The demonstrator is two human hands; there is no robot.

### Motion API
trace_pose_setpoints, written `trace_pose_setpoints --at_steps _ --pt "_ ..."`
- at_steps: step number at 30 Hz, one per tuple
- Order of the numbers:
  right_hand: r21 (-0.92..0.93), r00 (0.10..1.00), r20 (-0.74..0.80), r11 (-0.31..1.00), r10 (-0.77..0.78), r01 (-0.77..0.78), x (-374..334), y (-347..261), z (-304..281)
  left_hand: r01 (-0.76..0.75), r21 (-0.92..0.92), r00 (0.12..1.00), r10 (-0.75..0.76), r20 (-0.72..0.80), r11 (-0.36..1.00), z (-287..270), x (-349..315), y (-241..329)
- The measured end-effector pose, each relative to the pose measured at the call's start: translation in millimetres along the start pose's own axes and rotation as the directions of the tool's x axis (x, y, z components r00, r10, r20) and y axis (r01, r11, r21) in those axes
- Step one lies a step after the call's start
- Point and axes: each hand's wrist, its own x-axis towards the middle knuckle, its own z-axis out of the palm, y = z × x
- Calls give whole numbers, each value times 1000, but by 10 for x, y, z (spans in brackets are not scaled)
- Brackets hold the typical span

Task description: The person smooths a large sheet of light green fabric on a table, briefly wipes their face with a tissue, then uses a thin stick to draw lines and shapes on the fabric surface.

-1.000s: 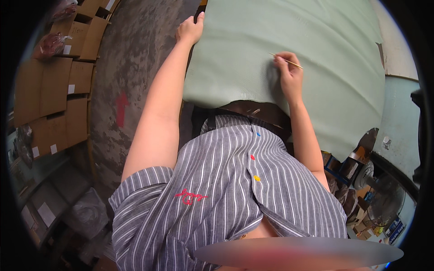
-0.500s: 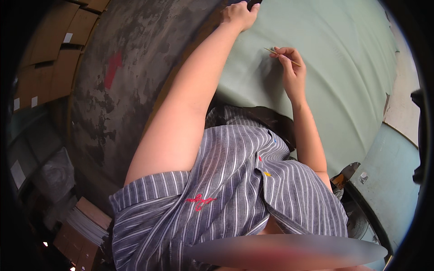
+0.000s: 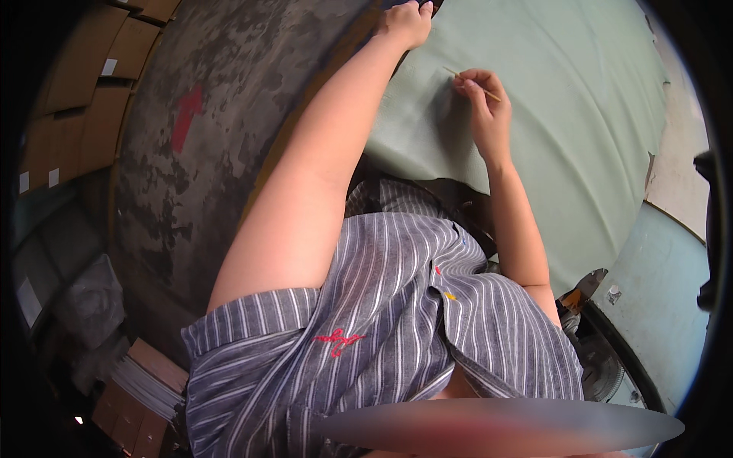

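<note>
A pale green sheet (image 3: 569, 145), leather-like and lightly rippled, covers the work surface in front of me. My right hand (image 3: 489, 111) is above it, thumb and fingers pinching a thin yellowish stick (image 3: 492, 95). The stick slants, its pale tip toward the upper left. Whether that tip touches the sheet, I cannot tell. At the top of the view, along the sheet's left edge, is my left hand (image 3: 405, 24) with its fingers curled. A dark bit shows beside its fingertips, but what the hand grips is cut off by the frame.
Cardboard boxes (image 3: 72, 137) are stacked at the far left. A red arrow (image 3: 185, 118) marks the worn grey floor. More cartons (image 3: 130, 416) stand at lower left. Right of me are a light blue panel (image 3: 660, 267) and a round fan-like thing (image 3: 602, 372).
My right hand has shifted slightly up and to the left with the stick. The left hand stays near its place, and the dark thing by its fingers now shows less.
</note>
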Motion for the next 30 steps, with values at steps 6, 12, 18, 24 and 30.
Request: trace_pose_setpoints --at_steps 6,12,18,24,30 --pt "31 992 -118 998 -43 47 227 86 -284 9 18 999 -10 44 1000 41 40 -9" --pt "224 923 -358 973 141 -61 23 233 -676 47 49 999 -48 14 998 53 33 65" --pt "62 970 -237 998 44 -30 -409 261 -562 42 38 999 -42 -5 998 54 58 11" --pt "25 987 -160 1000 -10 15 -317 150 -341 0 20 1000 1 -31 1000 85 92 -11" --pt "-245 995 -27 965 -99 89 -331 55 -49 18 35 1000 -17 -24 999 35 71 9"
